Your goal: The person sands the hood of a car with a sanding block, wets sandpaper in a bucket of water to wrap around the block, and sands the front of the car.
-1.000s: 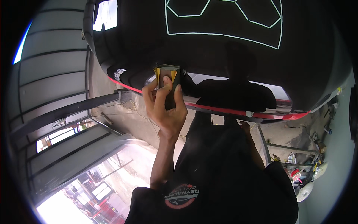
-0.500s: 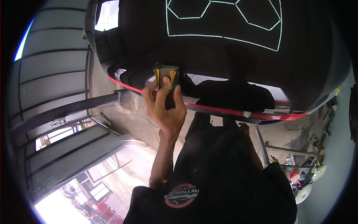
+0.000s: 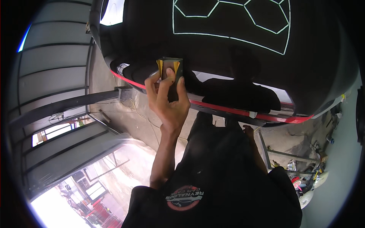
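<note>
My left hand (image 3: 169,102) reaches up from below and grips a small dark block (image 3: 170,76) with yellow-edged folds at its two sides. The thumb and fingers close around the block's near part. The block's far end lies against a glossy black car body panel (image 3: 213,53), just beyond its red edge strip (image 3: 235,109); its underside is hidden. Low at my right side, my right hand (image 3: 248,131) hangs near the car's edge beside my dark trousers. It is small and dim in the view, and its fingers do not show clearly.
Bright hexagonal light lines (image 3: 230,37) reflect in the panel. A dark beam (image 3: 72,102) runs along the left toward the car. At the right stand a metal frame (image 3: 289,154) and a cluttered shelf with a red spool (image 3: 296,181). A thin cable (image 3: 142,117) crosses the floor.
My left hand and the block sit slightly farther up the panel, with the grip unchanged. The whole view has shifted a little. My right hand still hangs at my side.
</note>
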`<state>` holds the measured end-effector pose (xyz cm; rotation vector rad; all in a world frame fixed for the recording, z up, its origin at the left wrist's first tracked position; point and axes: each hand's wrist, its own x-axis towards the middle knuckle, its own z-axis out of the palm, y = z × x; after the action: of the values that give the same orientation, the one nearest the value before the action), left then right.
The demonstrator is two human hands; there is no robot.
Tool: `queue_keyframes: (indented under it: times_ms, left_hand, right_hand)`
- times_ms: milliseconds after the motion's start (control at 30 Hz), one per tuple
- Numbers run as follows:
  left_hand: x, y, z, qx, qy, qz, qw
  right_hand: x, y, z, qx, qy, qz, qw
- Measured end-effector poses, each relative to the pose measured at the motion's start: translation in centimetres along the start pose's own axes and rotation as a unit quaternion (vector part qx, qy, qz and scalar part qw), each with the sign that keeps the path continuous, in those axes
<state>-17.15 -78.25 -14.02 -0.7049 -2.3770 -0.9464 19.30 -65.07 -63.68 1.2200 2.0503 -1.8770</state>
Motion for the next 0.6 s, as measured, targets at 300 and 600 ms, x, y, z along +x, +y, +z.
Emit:
queue_keyframes:
  times_ms: [300,600]
  left_hand:
    - [-0.7,0.3,0.3,-0.001,0.009,0.021,1.0]
    - [-0.2,0.5,1.0,-0.026,0.011,0.004,1.0]
  right_hand:
    - [-0.3,-2.6,-0.7,-0.09,-0.039,0.086,0.992]
    - [-0.5,3.3,-2.2,-0.209,-0.039,-0.026,0.977]
